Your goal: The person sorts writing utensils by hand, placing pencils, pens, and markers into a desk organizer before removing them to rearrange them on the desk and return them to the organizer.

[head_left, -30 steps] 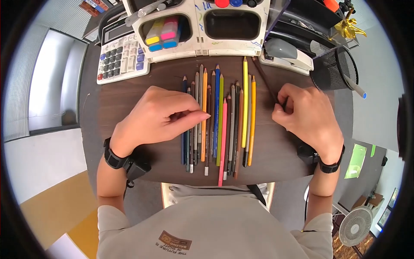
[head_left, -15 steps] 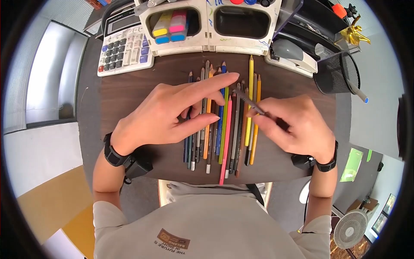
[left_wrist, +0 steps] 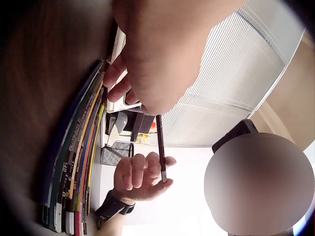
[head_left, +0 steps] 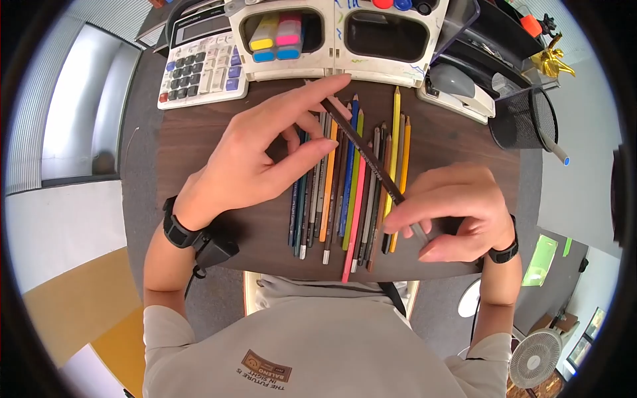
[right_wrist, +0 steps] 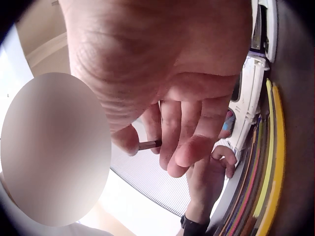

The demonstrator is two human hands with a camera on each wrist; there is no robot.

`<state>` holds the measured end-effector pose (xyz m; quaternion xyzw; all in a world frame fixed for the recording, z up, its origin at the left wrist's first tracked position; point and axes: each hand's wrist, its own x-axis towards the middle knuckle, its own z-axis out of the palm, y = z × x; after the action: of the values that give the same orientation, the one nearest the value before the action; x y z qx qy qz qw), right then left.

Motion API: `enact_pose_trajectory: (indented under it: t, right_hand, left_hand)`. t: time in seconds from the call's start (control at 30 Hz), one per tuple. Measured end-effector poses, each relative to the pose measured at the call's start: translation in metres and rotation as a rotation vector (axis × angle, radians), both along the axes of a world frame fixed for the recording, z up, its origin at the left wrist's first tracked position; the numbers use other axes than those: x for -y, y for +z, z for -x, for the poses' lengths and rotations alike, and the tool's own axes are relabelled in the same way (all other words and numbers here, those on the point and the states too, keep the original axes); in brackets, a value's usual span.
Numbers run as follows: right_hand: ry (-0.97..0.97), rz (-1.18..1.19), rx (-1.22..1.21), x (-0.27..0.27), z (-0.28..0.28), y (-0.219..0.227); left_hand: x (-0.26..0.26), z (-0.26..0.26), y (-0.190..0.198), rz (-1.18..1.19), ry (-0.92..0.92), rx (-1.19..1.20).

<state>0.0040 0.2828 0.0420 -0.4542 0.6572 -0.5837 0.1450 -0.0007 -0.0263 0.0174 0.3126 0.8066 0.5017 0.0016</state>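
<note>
A dark brown pencil [head_left: 365,151] with a grey end is raised at a slant over a row of coloured pencils [head_left: 358,212] on the table. My right hand [head_left: 458,209] pinches its grey end between thumb and index finger, also visible in the right wrist view, where the pencil's end [right_wrist: 147,145] shows at the thumb. The other end of the pencil reaches my left hand [head_left: 259,149], right at the extended index finger. The left thumb stands apart from the index finger, above the row. In the left wrist view the pencil's far end is hidden behind the left hand.
Behind the row stands a white desk organiser [head_left: 318,74] holding highlighters [head_left: 275,36]. A calculator [head_left: 202,63] lies at the back left. At the right are a stapler [head_left: 458,93] and a black mesh pen cup [head_left: 521,119] with a pen in it.
My right hand has lifted the dark pencil from the right side of the row and brought it left over the pencils. The left hand has risen slightly, its index finger extending away from the thumb.
</note>
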Motion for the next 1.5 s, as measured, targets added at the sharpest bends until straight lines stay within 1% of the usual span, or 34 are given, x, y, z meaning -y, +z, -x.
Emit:
enact_pose_trajectory:
  t: [0.07, 0.13, 0.27, 0.33, 0.47, 0.57, 0.6, 0.8, 1.0, 1.3, 1.5]
  right_hand:
    - [0.032, -0.006, -0.035, 0.001, 0.002, 0.003]
    - [0.022, -0.018, -0.060, 0.000, 0.005, 0.004]
    - [-0.127, -0.005, -0.073, -0.004, 0.008, 0.001]
    - [-0.229, -0.006, 0.016, -0.007, 0.006, -0.003]
    - [-0.397, -0.018, -0.015, -0.008, 0.013, -0.015]
    - [-0.452, -0.013, 0.241, -0.010, 0.010, -0.012]
    - [-0.477, -0.019, 0.250, -0.007, 0.009, -0.011]
    - [-0.505, 0.002, 0.271, -0.008, 0.012, -0.016]
    - [-0.466, 0.011, 0.308, -0.007, 0.012, -0.014]
    - [-0.390, -0.104, 0.272, -0.004, 0.012, -0.010]
    - [-0.413, -0.076, 0.251, -0.004, 0.015, -0.013]
  left_hand:
    - [0.001, 0.001, 0.000, 0.001, -0.015, -0.016]
    - [0.001, 0.001, 0.001, 0.016, -0.015, -0.006]
    - [0.000, 0.001, 0.001, 0.017, -0.010, -0.007]
    - [-0.001, 0.000, 0.001, 0.032, -0.005, -0.018]
    - [-0.001, 0.001, 0.002, 0.051, -0.006, -0.038]
    - [0.000, 0.001, 0.002, 0.064, -0.011, -0.052]
    - [0.000, 0.001, 0.002, 0.065, -0.013, -0.058]
    - [-0.001, 0.001, 0.003, 0.075, -0.026, -0.081]
    - [-0.001, 0.001, 0.002, 0.077, -0.026, -0.099]
    - [-0.001, 0.001, 0.001, 0.075, -0.028, -0.102]
    - [-0.001, 0.003, 0.000, 0.075, -0.031, -0.109]
